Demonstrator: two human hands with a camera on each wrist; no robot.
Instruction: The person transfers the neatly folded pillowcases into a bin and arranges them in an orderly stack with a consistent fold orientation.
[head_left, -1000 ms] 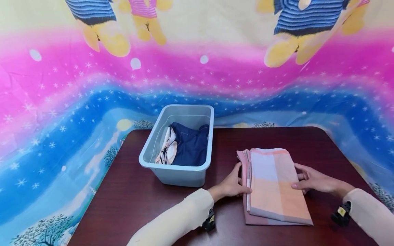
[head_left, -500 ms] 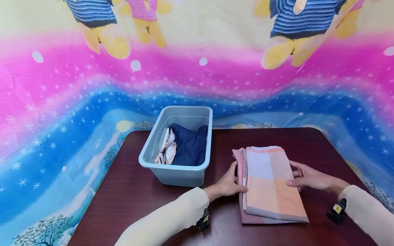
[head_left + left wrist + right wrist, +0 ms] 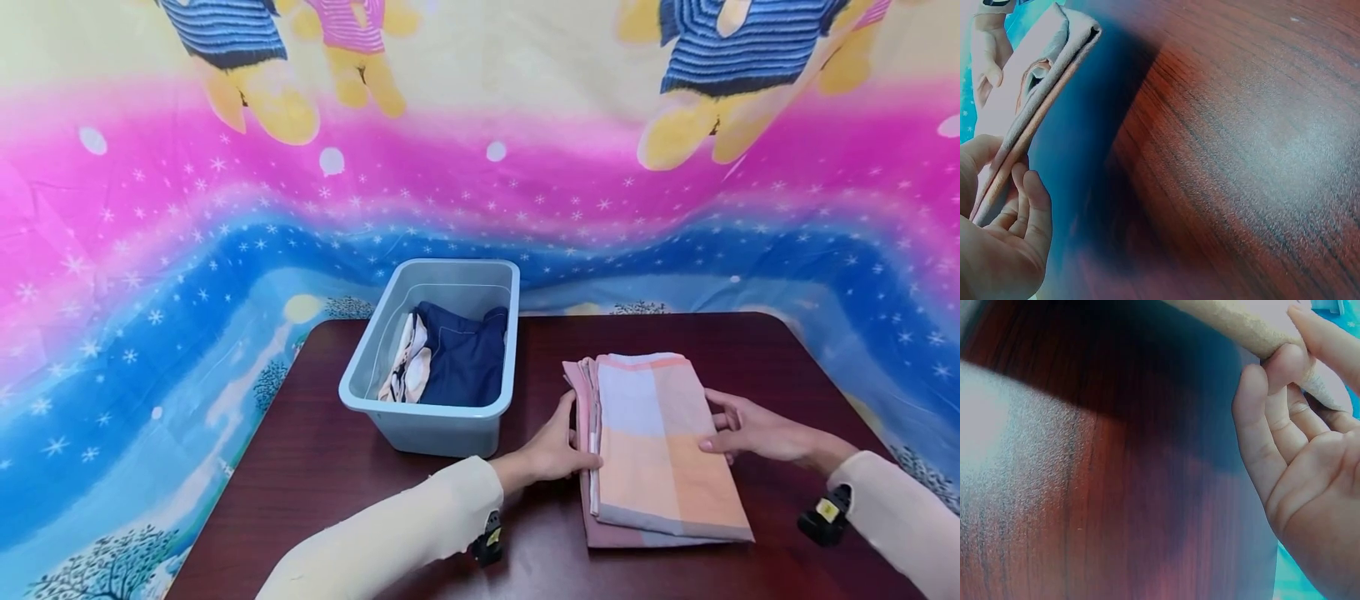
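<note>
A folded checked cloth [image 3: 660, 442] in pink, white, orange and grey is held between both hands on the right of the head view. Along its left edge, my left hand [image 3: 553, 446] pinches the layers, thumb on top and fingers beneath. The right hand [image 3: 757, 429] grips the opposite edge the same way. In the left wrist view, the stacked layers of the cloth [image 3: 1038, 103] show between thumb and fingers, apart from the tabletop. The right wrist view shows its folded edge [image 3: 1241, 328] over the curled fingers [image 3: 1254, 419].
A grey-blue plastic bin [image 3: 435, 429] stands left of the cloth. Inside it lie a navy garment [image 3: 465, 354] and a patterned light cloth [image 3: 408, 367]. The dark red-brown table [image 3: 315, 492] ends at a printed curtain [image 3: 480, 192] behind.
Both hands have shifted slightly to the left, carrying the folded cloth with them, mostly in the first half second. Their hold looks the same. The bin stays where it was.
</note>
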